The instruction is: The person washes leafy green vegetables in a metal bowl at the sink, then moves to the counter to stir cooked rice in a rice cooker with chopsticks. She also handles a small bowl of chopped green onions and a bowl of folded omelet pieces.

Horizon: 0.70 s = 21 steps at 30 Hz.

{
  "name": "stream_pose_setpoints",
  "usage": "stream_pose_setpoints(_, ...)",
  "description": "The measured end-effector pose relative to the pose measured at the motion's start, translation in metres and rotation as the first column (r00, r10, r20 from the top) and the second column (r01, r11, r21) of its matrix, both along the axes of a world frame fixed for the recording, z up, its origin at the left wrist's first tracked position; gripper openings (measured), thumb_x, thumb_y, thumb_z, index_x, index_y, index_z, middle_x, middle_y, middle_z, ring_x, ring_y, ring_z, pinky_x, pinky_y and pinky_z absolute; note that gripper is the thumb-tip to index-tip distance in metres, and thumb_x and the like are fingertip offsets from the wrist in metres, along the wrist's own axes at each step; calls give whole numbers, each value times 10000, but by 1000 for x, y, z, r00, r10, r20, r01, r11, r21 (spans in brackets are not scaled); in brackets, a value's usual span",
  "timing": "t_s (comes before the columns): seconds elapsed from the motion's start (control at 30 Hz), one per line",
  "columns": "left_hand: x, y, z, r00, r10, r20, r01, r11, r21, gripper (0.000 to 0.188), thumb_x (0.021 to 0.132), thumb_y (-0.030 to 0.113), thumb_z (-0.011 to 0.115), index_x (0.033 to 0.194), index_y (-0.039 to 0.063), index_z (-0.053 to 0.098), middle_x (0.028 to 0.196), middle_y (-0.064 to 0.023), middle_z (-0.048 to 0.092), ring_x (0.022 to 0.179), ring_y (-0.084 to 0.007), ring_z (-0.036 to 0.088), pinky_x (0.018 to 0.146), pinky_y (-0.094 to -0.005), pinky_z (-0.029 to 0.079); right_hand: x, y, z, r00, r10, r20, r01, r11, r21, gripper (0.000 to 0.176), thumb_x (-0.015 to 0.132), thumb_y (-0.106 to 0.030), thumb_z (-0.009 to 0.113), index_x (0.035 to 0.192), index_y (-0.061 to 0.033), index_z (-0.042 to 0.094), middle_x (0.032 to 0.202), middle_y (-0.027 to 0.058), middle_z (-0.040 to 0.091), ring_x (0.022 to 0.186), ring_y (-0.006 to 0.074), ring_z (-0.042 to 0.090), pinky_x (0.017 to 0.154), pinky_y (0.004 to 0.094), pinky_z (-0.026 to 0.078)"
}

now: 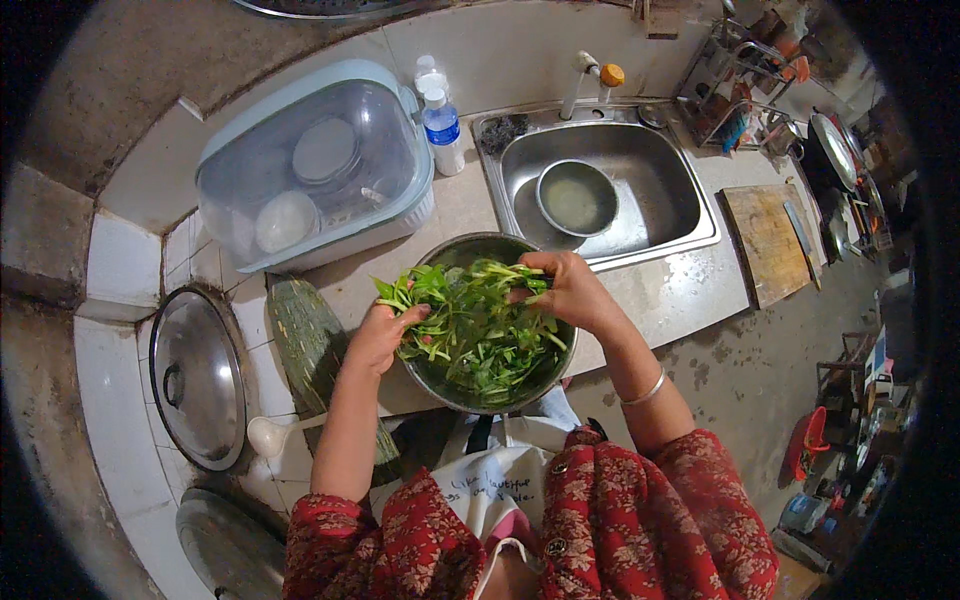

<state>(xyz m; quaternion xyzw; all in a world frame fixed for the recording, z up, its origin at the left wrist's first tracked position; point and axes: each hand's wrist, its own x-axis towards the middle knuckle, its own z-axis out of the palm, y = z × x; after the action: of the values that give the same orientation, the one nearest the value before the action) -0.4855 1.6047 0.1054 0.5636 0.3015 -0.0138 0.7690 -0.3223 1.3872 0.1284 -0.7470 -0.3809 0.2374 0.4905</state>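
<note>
Both hands grip bunches of leafy green vegetables over a round metal basin at the counter's front edge. My left hand holds stems and leaves at the basin's left side, its thumb lying across them. At the right, my right hand pinches a bundle of pale stems near the rim. More greens lie lower in the basin, around and below the hands. A smaller metal bowl with cloudy liquid sits in the stainless steel sink beyond the right hand.
A lidded plastic dish box and plastic bottles stand behind. Left are a large green gourd, a white ladle and a metal pot lid. To the right lies a wooden cutting board bearing a knife.
</note>
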Motion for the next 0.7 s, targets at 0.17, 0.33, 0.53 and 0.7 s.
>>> stream_pose_setpoints(0.17, -2, 2, -3, 999, -29, 31, 30, 999, -22, 492, 824, 85, 606, 1262, 18, 393, 973, -56, 580, 811, -131, 582, 562, -263, 523, -18, 29, -81, 798, 69, 599, 200, 907, -371, 392, 709, -186, 676, 1077, -116, 563, 834, 135, 573, 771, 278, 598, 648, 363, 498)
stream_pose_setpoints(0.33, -5, -4, -17, 1000, 1, -19, -1, 1000, -19, 414, 814, 96, 619, 1184, 7, 457, 969, -57, 580, 797, -141, 586, 577, -277, 531, -58, 56, -166, 879, 231, 418, 88, 781, -618, 360, 813, -232, 530, 1137, -76, 505, 938, 177, 577, 858, 332, 589, 723, 406, 494)
stream_pose_setpoints(0.53, -11, -5, -6, 999, 32, 4, -32, 999, 5, 293, 836, 104, 602, 1098, 1, 521, 959, -55, 586, 808, -133, 563, 592, -277, 506, -19, 41, -84, 919, 213, 333, -59, 906, -420, 341, 683, -132, 641, 1004, -38, 573, 874, 194, 612, 831, 355, 601, 734, 447, 484)
stream_pose_setpoints(0.7, -7, -26, 15, 998, -3, 56, -5, 990, 138, 321, 843, 183, 623, 1106, 27, 525, 992, -48, 583, 868, -125, 551, 727, -289, 496, -24, 35, 6, 948, 87, 306, -65, 995, -80, 363, 627, -53, 668, 969, -18, 554, 881, 207, 603, 848, 390, 580, 733, 452, 466)
